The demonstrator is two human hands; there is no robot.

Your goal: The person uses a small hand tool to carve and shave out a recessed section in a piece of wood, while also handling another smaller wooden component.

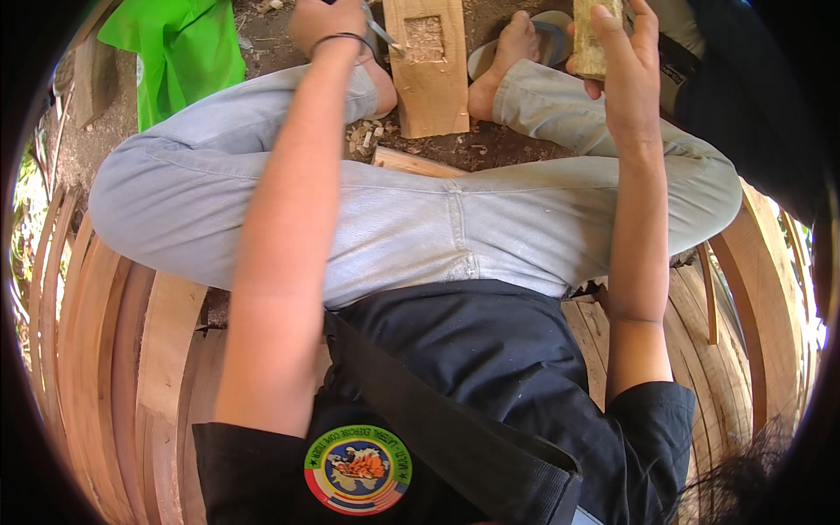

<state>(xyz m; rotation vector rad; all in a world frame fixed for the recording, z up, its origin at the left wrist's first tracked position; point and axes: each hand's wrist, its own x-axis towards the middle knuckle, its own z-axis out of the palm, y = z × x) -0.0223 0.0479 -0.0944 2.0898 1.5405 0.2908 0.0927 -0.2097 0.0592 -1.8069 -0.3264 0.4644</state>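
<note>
A pale wooden plank [435, 101] lies between my feet, with a rectangular recess [426, 40] cut into its face and rough wood inside. My left hand [328, 26] is closed on the dark handle of a chisel, at the plank's left side. The chisel's metal blade [381, 31] slants down to the left edge of the recess. To the right of the plank, my right hand [628, 74] is wrapped round a worn, yellowish wooden block [597, 44], held up above the sandalled foot. The block's upper end runs out of view.
Wood chips [367, 133] litter the dirt floor near a small wood offcut [416, 163]. Green fabric [184, 61] lies at the far left. Stacked boards [166, 350] are behind and beside me. Someone in dark clothing [744, 114] is close on the right.
</note>
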